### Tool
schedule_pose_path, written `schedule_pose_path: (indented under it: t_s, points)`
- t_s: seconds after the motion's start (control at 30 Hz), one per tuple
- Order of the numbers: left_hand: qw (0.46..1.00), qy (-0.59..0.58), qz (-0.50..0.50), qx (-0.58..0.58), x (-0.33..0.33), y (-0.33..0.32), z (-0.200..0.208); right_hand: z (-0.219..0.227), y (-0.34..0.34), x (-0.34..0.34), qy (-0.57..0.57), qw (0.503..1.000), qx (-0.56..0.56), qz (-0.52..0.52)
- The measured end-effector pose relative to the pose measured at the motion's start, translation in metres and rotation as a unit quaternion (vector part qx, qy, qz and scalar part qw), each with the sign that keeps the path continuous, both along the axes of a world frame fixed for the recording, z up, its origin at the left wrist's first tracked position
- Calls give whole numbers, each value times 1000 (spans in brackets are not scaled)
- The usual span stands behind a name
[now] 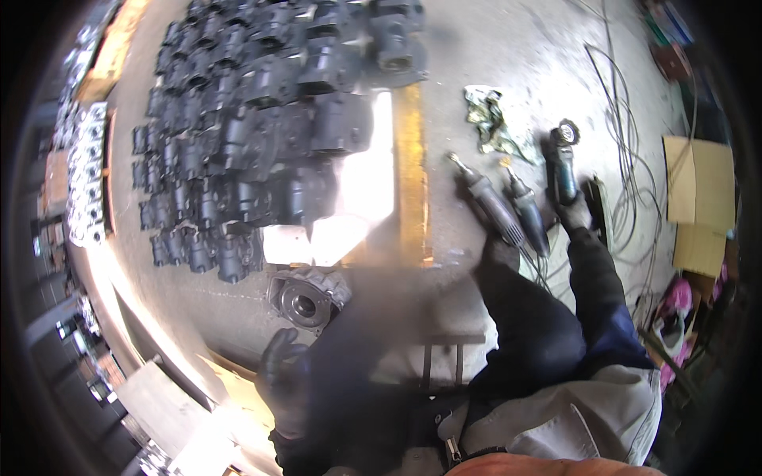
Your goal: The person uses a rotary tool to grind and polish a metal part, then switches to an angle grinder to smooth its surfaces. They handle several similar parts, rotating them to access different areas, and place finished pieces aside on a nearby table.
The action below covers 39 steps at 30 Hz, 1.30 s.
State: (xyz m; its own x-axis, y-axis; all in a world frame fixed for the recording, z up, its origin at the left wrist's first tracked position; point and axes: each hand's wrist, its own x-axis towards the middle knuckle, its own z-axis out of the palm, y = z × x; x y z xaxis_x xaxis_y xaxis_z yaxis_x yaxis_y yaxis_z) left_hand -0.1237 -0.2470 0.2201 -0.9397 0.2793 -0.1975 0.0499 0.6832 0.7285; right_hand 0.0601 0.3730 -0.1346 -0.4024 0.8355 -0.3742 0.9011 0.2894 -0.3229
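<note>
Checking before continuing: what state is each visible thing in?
Black gloved left hand: fingers bent, nothing visibly held
Grey metal casting: round hole exposed
Black metal castings: set in rows
Teal and black angle grinder: lying on floor
Grey cylindrical tools: lying side by side
Shiny greenish sheet: crumpled

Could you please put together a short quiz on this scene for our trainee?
1. True or false: both straight tools lie to the right of the teal grinder.

2. Of these, which is nearest the left hand?
a) the teal grinder
b) the grey casting
c) the straight tools

3. Fill in the blank: the beam beside the black parts is ____ in colour.

Key: 1. False, they lie to its left. 2. b. 3. Yellow.
</note>
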Motion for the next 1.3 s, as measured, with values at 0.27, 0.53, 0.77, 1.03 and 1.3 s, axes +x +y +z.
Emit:
schedule_pose_path:
  t_s: [0.27, 0.53, 0.77, 1.03, 1.3]
  points:
    - [998, 9, 58, 33, 61, -54, 5, 139, -41, -7, 273, 959, 44, 68]
    - [952, 19, 18, 306, 86, -45, 26, 436, -144, -109, 487, 753, 247, 368]
    - [900, 94, -138, 402, 75, -2, 62, 462, -328, -122, 478, 576, -614, 250]
    - [664, -286, -1, 691, 92, 1, 0, 343, -414, -42, 193, 504, -792, 285]
    - [673, -234, 116, 692, 117, -9, -126, 261, -445, -35, 108, 642, -722, 235]
